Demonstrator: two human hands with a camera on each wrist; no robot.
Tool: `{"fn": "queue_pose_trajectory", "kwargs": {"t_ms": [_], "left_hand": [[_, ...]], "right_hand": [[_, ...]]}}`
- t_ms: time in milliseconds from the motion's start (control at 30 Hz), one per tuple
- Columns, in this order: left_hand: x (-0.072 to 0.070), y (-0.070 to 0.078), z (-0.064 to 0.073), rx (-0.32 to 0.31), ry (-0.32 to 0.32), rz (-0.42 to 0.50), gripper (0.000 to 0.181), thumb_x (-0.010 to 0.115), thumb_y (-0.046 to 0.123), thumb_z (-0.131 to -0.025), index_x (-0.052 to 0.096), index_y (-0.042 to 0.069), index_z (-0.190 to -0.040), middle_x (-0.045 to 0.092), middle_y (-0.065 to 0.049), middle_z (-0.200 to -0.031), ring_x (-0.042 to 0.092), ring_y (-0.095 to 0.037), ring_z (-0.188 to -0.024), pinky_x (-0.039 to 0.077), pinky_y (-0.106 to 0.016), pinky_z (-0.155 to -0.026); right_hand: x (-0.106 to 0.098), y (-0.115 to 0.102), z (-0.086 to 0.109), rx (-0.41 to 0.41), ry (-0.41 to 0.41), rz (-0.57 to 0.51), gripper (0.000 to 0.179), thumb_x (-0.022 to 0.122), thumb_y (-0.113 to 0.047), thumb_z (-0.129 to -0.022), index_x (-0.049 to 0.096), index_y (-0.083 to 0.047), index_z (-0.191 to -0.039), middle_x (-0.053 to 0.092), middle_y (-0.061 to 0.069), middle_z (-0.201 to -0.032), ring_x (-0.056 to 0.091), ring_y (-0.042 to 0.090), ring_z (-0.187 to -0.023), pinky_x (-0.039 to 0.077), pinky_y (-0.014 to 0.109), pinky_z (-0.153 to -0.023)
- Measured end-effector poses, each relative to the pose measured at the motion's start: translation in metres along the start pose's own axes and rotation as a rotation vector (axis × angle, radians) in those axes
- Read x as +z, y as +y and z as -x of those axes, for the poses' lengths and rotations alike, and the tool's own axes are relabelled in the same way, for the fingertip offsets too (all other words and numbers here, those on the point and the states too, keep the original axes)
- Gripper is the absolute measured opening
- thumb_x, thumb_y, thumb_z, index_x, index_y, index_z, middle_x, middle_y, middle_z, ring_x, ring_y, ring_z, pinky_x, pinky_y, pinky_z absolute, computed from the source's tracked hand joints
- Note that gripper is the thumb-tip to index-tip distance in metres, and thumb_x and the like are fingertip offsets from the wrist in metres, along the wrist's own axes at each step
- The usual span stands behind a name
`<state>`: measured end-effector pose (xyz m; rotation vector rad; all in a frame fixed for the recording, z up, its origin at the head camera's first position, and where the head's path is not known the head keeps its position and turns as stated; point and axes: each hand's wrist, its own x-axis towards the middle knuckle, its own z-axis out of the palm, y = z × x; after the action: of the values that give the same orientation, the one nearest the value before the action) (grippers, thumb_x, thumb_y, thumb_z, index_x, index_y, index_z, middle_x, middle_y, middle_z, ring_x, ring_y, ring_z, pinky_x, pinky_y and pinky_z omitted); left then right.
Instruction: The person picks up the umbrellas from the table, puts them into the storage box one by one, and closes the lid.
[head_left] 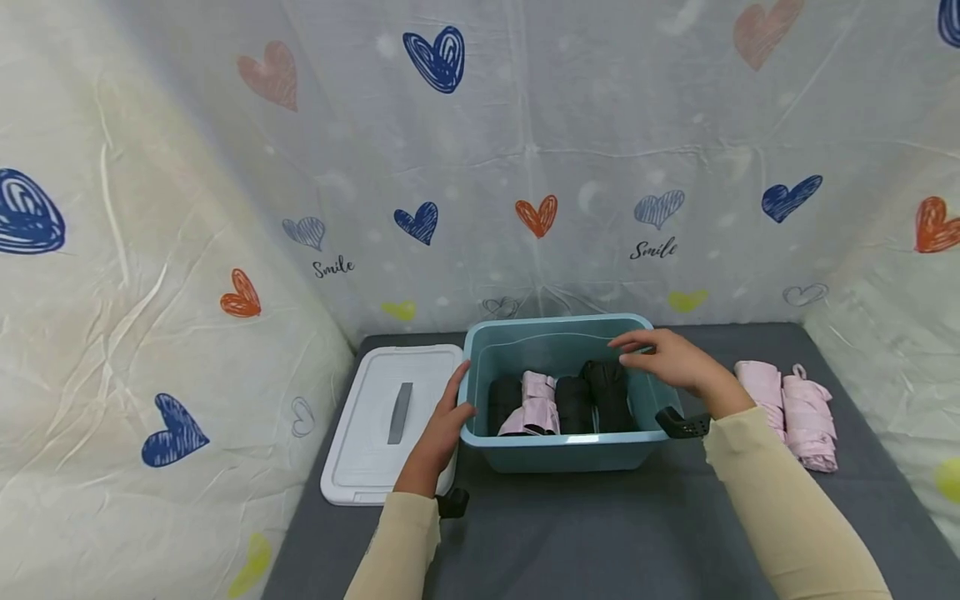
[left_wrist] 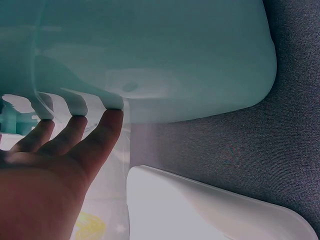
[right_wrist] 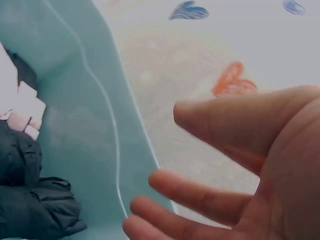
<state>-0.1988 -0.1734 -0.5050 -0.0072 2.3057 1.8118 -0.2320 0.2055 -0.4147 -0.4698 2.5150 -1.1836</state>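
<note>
A teal plastic bin [head_left: 562, 441] stands on the table, its rolled contents lying side by side. Inside are three dark rolls of cloth [head_left: 573, 404] and a pink roll [head_left: 538, 402] between two of them. My left hand [head_left: 438, 433] rests against the bin's left side, its extended fingertips [left_wrist: 114, 117] touching the outer wall in the left wrist view. Above the bin's right end is my right hand [head_left: 671, 365], fingers spread and holding nothing. In the right wrist view its thumb [right_wrist: 215, 122] stands well apart from the fingers.
Left of the bin lies a white lid [head_left: 360, 433] with a grey handle. Two more pink rolls [head_left: 808, 421] sit on the grey table cover [head_left: 570, 533] at the right, beyond my right wrist. A heart-patterned curtain [head_left: 480, 167] hangs behind and at both sides.
</note>
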Motion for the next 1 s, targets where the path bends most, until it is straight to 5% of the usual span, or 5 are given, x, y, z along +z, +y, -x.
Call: {"fn": "queue_pose_trajectory", "kwargs": {"t_ms": [200, 400, 733, 1000], "left_hand": [[0.000, -0.001, -0.001, -0.008, -0.008, 0.004, 0.077, 0.044, 0.011, -0.088, 0.020, 0.055, -0.146, 0.009, 0.002, -0.163, 0.024, -0.036, -0.143, 0.031, -0.062, -0.104], [-0.001, 0.000, 0.000, -0.012, -0.001, 0.003, 0.076, 0.044, 0.012, -0.088, 0.020, 0.055, -0.146, 0.010, 0.002, -0.163, 0.023, -0.036, -0.143, 0.030, -0.063, -0.105], [-0.003, 0.002, -0.003, -0.035, -0.032, 0.004, 0.079, 0.043, 0.007, -0.089, 0.015, 0.042, -0.153, 0.005, -0.006, -0.164, 0.021, -0.040, -0.143, 0.030, -0.064, -0.103], [0.000, 0.002, 0.001, -0.019, -0.007, 0.003, 0.077, 0.043, 0.011, -0.088, 0.019, 0.054, -0.147, 0.010, 0.000, -0.163, 0.023, -0.037, -0.142, 0.031, -0.062, -0.104]], "right_hand": [[-0.010, 0.014, 0.012, -0.044, 0.006, -0.203, 0.047, 0.054, -0.026, -0.098, 0.049, -0.006, -0.140, 0.046, 0.022, -0.144, 0.050, 0.041, -0.125, 0.047, 0.051, -0.096], [-0.020, 0.027, 0.020, -0.038, 0.058, -0.259, 0.052, 0.056, -0.030, -0.097, 0.046, -0.003, -0.141, 0.045, 0.026, -0.143, 0.054, 0.043, -0.122, 0.049, 0.050, -0.095], [-0.027, 0.049, 0.033, 0.047, 0.167, -0.192, 0.049, 0.052, -0.026, -0.099, 0.044, -0.004, -0.142, 0.044, 0.026, -0.144, 0.053, 0.043, -0.123, 0.048, 0.051, -0.095], [-0.026, 0.076, 0.040, 0.198, 0.209, -0.043, 0.059, 0.050, -0.037, -0.099, 0.037, -0.006, -0.147, 0.037, 0.029, -0.147, 0.037, 0.050, -0.132, 0.037, 0.062, -0.101]]}}
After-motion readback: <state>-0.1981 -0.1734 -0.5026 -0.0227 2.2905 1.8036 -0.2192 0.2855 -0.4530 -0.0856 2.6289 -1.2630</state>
